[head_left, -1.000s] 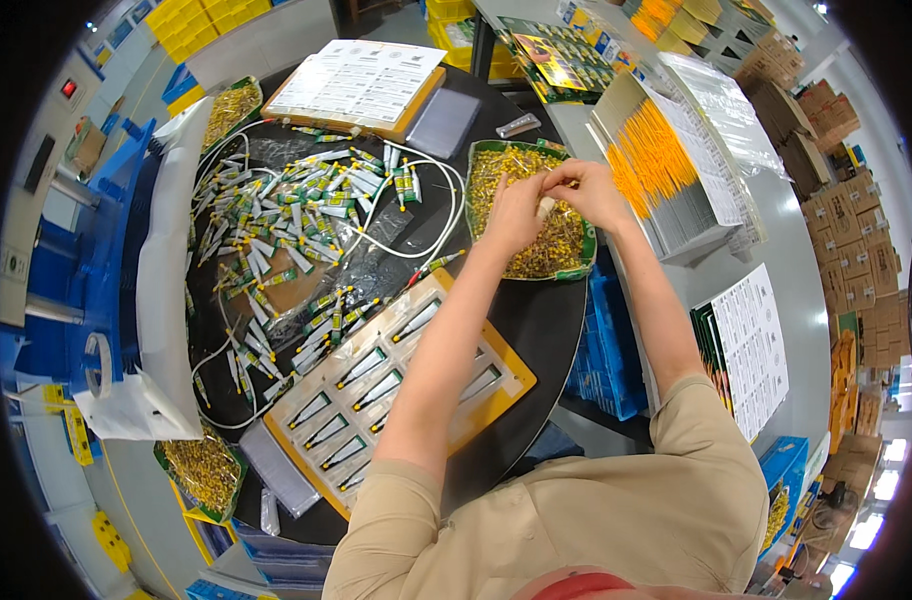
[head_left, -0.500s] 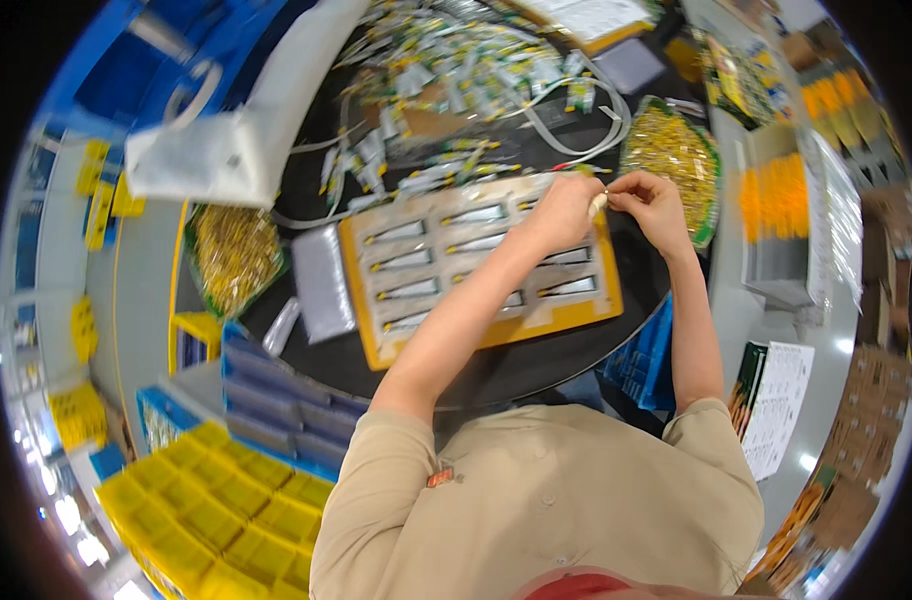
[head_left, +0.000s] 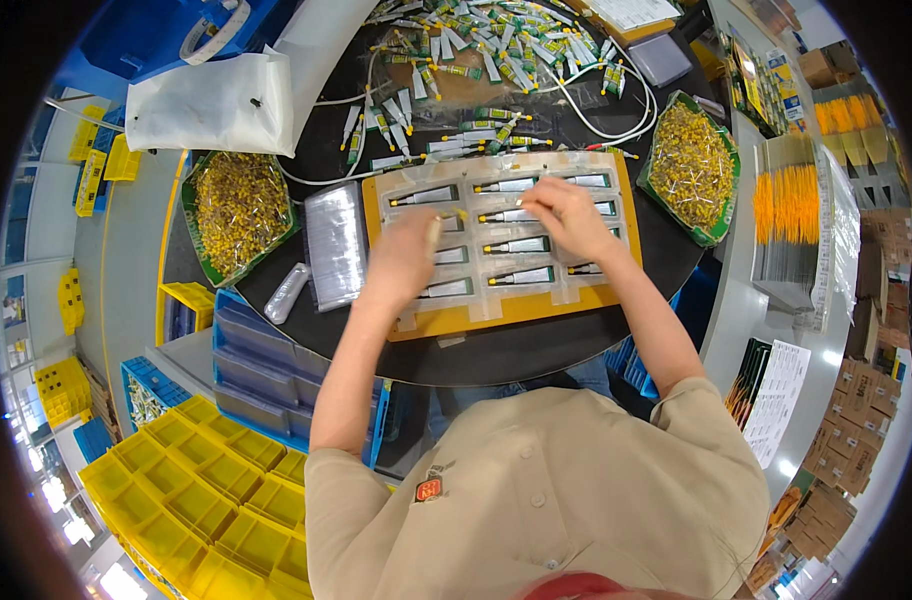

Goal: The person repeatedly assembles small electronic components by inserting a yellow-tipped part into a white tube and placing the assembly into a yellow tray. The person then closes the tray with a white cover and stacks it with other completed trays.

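- So, L hand (head_left: 401, 255) is over the L column of the clear tray (head_left: 562, 284), motion-blurred; can't tell if its fingers are wide, narrow or holding smth.
- R hand (head_left: 573, 222) is over the upper part of the mid column; thumb + forefinger tips close together, narrow gap at most; can't tell if anything's btwn them.
- Clear tray sits on the yellow board (head_left: 526, 312), on the black table (head_left: 476, 368), in front of the person.
- Flat tubes (head_left: 517, 246) lie in its compartments, 3 cols: white w/ dark green ends, yellow caps pointing L; some partly hidden by the hands.
- Loose tubes (head_left: 496, 50) are heaped beyond the board, lying every which way.
- Green-edged packs of small yellow parts: R pack (head_left: 689, 165) near the board's R edge, L pack (head_left: 241, 208) further out L.
- Stack of clear plastic sheets (head_left: 336, 247) just beside the board's L edge.
- Yellow bins (head_left: 211, 490) lower L; orange sticks (head_left: 786, 205) on the R bench.
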Demonstrator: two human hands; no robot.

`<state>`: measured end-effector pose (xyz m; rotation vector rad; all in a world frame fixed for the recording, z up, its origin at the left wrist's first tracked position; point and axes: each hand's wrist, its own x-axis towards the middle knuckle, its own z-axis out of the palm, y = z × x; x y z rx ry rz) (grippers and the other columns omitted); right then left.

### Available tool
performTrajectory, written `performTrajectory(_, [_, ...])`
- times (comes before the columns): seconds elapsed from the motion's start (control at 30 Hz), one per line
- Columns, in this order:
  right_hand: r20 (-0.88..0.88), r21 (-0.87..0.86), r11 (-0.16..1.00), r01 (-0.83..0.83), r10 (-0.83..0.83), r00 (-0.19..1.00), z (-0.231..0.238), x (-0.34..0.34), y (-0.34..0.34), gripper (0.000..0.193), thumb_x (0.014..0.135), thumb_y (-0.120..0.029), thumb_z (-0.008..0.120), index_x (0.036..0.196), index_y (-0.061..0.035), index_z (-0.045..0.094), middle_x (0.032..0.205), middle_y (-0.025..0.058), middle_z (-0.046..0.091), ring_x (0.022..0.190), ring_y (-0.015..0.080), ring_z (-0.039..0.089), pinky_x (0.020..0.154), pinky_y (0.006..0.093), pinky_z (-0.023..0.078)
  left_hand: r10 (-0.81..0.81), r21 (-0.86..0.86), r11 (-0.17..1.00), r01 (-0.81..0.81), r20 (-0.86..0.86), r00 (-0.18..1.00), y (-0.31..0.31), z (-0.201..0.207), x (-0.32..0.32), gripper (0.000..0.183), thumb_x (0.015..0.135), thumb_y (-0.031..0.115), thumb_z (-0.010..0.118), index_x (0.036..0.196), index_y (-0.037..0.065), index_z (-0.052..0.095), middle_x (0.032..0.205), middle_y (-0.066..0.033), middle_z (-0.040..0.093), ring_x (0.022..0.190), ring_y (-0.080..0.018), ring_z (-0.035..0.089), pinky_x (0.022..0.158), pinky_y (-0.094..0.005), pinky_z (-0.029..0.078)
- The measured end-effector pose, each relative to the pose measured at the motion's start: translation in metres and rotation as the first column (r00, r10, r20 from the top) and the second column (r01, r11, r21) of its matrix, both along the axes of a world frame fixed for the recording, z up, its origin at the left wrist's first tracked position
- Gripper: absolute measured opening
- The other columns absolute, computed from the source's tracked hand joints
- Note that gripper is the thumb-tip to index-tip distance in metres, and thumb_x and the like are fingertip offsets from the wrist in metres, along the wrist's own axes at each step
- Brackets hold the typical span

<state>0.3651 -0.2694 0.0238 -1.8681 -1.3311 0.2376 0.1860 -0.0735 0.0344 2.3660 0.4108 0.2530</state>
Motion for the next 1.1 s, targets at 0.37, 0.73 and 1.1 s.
performTrajectory(0.37, [0.226,0.080,0.997,0.024,-0.041,0.973,-0.018,0.025,0.001,0.014,0.078,-0.006,0.071,0.092,-0.0039,0.071,0.078,0.0068,0.058,0.078,0.0252,0.057,0.069,0.0361,0.049,0.036,-0.013,0.999,-0.034,0.236,0.971,0.010,-0.007,0.033,0.008,0.089,0.001,0.056,0.096,0.001,0.059,0.087,-0.0147,0.061,0.080,-0.0347,0.061,0.072,-0.0368,0.048])
performTrajectory(0.73, [0.243,0.062,0.984,0.168,-0.178,0.954,-0.021,0.033,-0.052,0.019,0.081,-0.011,0.071,0.100,-0.0078,0.073,0.080,0.0067,0.059,0.078,0.0253,0.058,0.069,0.0351,0.050,-0.293,0.083,0.956,0.282,0.233,0.927,-0.042,-0.010,0.062,0.016,0.080,-0.005,0.057,0.096,0.000,0.056,0.124,-0.0144,0.060,0.118,-0.0375,0.052,0.099,-0.0431,0.042])
performTrajectory(1.1, [0.372,0.044,0.990,0.134,-0.141,0.917,-0.019,0.058,-0.093,0.025,0.081,-0.008,0.069,0.104,-0.0158,0.073,0.080,0.0022,0.054,0.077,0.0208,0.054,0.066,0.0319,0.047,-0.289,0.129,0.952,0.276,0.095,0.953,-0.045,-0.015,0.063,0.023,0.074,-0.006,0.060,0.096,0.000,0.058,0.131,-0.0133,0.057,0.127,-0.0365,0.046,0.105,-0.0457,0.040])
